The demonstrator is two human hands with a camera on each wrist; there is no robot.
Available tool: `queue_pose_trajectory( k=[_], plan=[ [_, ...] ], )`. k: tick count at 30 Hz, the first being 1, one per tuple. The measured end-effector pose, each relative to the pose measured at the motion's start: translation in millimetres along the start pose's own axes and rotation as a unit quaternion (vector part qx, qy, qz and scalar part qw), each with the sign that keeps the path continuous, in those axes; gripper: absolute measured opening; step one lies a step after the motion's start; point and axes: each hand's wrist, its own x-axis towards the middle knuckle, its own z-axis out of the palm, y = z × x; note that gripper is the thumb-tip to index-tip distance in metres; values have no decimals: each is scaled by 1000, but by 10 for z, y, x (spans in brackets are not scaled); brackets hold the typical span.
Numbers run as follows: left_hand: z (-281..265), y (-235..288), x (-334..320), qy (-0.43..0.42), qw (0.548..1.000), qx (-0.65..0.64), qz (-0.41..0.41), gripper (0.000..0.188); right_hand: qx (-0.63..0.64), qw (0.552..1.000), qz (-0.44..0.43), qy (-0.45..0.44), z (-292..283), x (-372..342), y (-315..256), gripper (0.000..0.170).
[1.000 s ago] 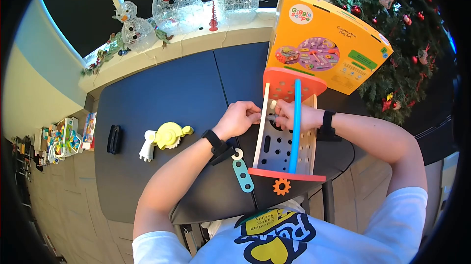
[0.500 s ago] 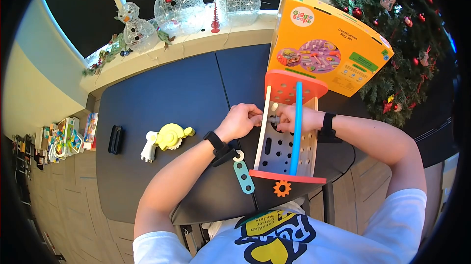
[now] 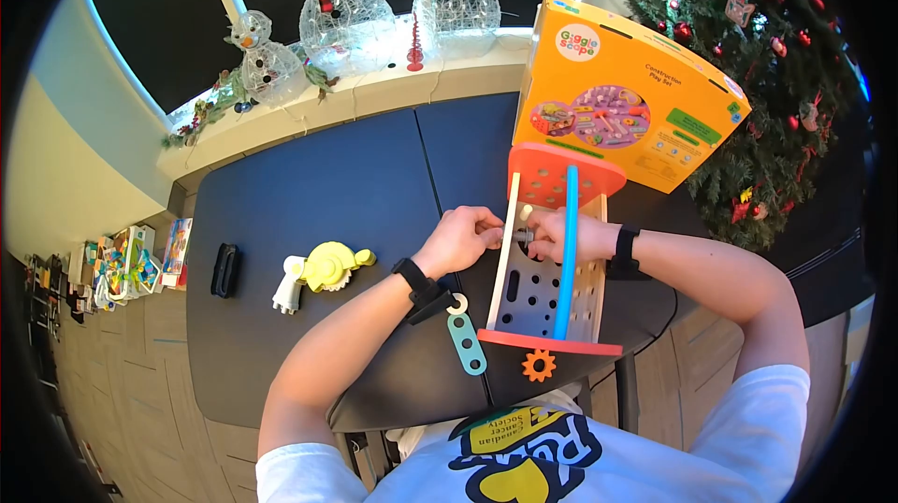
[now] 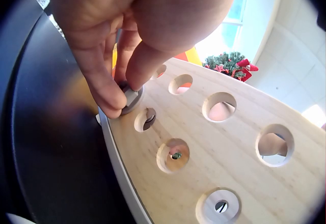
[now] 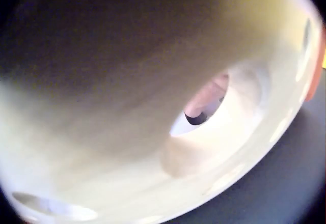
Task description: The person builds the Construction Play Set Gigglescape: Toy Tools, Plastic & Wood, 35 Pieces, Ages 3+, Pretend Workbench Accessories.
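Observation:
A toy toolbox with wooden sides, red end panels and a blue handle rod stands in front of me. At its left wooden side panel, my left hand pinches the slotted round head of a grey toy bolt between thumb and fingers. Inside the box, under the rod, my right hand grips the inner end of that bolt with its fingertips. The right wrist view is mostly filled by a blurred wooden panel with holes. A cream peg stands near the right fingers.
On the dark table lie a teal holed strip with a cream ring, a yellow-and-white toy saw and a black case. An orange gear sits at the near red panel. A yellow carton stands behind the toolbox.
Both hands stay at the left side panel. The right fingers shift slightly around the bolt's inner end. The whole scene sits slightly lower in the head view.

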Motion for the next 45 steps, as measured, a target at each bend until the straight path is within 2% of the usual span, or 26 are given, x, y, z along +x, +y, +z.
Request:
queue_pose_trajectory(
  k=[2, 5, 8, 11, 14, 17, 20, 23, 26, 32, 35, 38, 44, 45],
  plan=[
    [14, -27, 10, 9, 1000, -7, 12, 21, 99, 994, -19, 51, 101, 8, 70, 30],
    [22, -44, 13, 17, 999, -20, 18, 22, 131, 990, 6, 56, 147, 24, 101, 28],
    [30, -67, 29, 17, 999, -23, 17, 22, 56, 998, 17, 15, 85, 54, 60, 28],
    [35, -95, 46, 16, 999, -29, 18, 22, 10, 999, 30, 24, -22, -77, -128, 28],
    [24, -59, 35, 5, 1000, -21, 5, 20, 34, 997, 7, 68, 36, -48, -10, 33],
    [17, -22, 25, -1, 1000, -12, -3, 20, 33, 997, -3, 64, 49, -9, 36, 33],
    [16, -26, 16, 2, 1000, -12, -2, 20, 28, 999, 12, 18, 4, 22, 1, 30],
    [12, -16, 16, 1, 1000, -16, -6, 20, 25, 998, 45, 20, -65, -63, -155, 27],
    [10, 11, 3, 0, 1000, -19, -11, 20, 51, 996, -12, 79, 10, -62, -3, 32],
    [10, -6, 4, -1, 1000, -22, -8, 20, -40, 999, -5, 28, -26, 21, 44, 27],
    [9, -19, 12, -1, 1000, -23, -5, 20, -28, 996, -30, 75, 32, 51, 85, 25],
    [12, -19, 18, -2, 1000, -23, -9, 20, 32, 997, -9, 64, 8, -36, 30, 28],
    [28, -24, 11, 16, 1000, -24, 5, 21, -61, 996, -40, 45, 15, 75, 131, 28],
    [24, -22, 6, 16, 999, -29, 5, 21, -42, 997, -32, 58, 35, 83, 149, 28]
  ],
)
